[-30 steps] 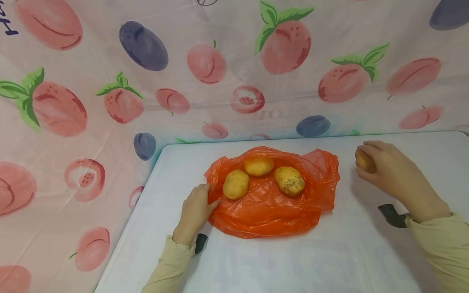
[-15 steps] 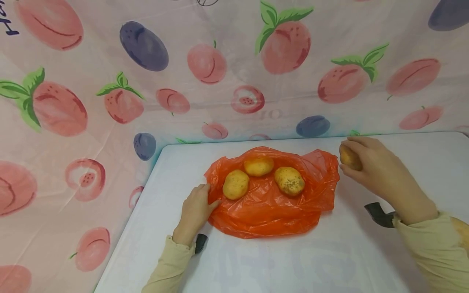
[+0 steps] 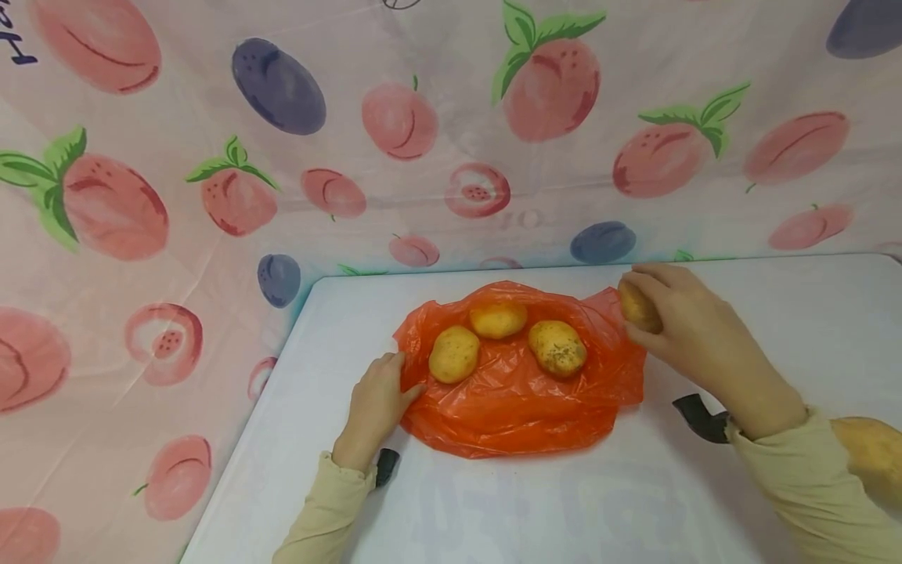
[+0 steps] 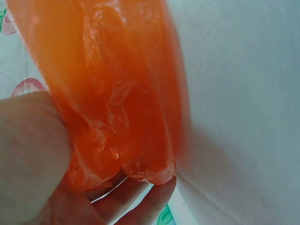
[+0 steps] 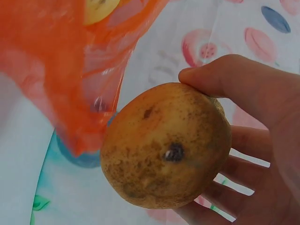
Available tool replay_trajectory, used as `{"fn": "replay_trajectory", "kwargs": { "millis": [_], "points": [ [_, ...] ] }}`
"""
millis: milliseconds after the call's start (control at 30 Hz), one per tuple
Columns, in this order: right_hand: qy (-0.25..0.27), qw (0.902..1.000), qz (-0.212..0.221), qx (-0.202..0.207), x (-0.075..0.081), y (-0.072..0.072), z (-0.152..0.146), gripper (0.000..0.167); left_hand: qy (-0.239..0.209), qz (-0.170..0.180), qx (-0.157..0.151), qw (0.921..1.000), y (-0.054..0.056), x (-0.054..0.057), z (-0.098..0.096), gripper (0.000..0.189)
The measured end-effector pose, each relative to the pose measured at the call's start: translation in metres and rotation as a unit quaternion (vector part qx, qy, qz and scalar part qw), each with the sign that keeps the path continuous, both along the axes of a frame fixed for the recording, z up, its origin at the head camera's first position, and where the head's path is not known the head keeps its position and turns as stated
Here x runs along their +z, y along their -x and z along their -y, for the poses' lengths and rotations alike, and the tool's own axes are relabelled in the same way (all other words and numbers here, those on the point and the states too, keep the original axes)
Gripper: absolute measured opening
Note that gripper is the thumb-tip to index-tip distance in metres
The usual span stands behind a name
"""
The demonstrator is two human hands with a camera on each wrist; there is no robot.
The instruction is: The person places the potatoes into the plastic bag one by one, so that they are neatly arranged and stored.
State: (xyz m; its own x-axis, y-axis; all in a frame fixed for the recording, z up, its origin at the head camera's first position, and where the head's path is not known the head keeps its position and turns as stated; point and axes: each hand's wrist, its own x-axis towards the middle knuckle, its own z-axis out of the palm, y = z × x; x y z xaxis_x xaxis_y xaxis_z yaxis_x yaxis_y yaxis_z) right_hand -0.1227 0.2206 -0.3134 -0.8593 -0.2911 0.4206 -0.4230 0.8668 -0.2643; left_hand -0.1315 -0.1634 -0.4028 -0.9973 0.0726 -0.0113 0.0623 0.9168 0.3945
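head view, left hand (image 3: pixel 377 403): we see it gripping the left edge of the red plastic bag (image 3: pixel 507 427), its thumb lying over the plastic.
head view, bag: it lies spread on the white table (image 3: pixel 564 509); on it we count the left potato (image 3: pixel 454 355), the back potato (image 3: pixel 498 319) and the right potato (image 3: pixel 557 348), the last with dark specks.
head view, right hand (image 3: pixel 694 329): clamped round the held potato (image 3: pixel 640 307), which overlaps the bag's far right corner; we cannot tell here whether they touch.
head view, right edge: beyond the sleeve (image 3: pixel 796 470) we find a yellow-brown lump (image 3: pixel 870 458), partly cut off.
head view, backdrop: we see a pale pink fruit-print cloth (image 3: pixel 423 47) behind the table.
left wrist view, grip: we see the fingers reaching behind the plastic, the bag caught between them and the rest of the hand.
right wrist view, grip: thumb on one side, fingers on the other, we see the held potato between them, dark-spotted, beside the hanging plastic.
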Motion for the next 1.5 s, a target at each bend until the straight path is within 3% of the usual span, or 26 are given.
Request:
{"fn": "replay_trajectory", "kwargs": {
  "millis": [300,833,1267,1500],
  "points": [
    [-0.017,0.9993,0.032,0.012,0.004,0.000,0.026,0.050,0.003,-0.003,-0.002,1.0000,-0.001,-0.001,0.000,0.059],
    [-0.020,0.9952,0.023,0.093,-0.006,0.005,0.069,0.054,0.004,-0.003,0.000,1.0000,-0.002,0.000,0.000,0.061],
    [-0.026,0.9934,0.042,0.104,-0.017,0.010,0.095,0.056,-0.002,0.000,-0.001,1.0000,-0.001,0.000,0.000,0.061],
    [-0.025,0.9912,0.075,0.106,-0.024,0.013,0.106,0.056,-0.005,-0.001,0.001,1.0000,-0.001,0.000,0.000,0.062]
  ]
}}
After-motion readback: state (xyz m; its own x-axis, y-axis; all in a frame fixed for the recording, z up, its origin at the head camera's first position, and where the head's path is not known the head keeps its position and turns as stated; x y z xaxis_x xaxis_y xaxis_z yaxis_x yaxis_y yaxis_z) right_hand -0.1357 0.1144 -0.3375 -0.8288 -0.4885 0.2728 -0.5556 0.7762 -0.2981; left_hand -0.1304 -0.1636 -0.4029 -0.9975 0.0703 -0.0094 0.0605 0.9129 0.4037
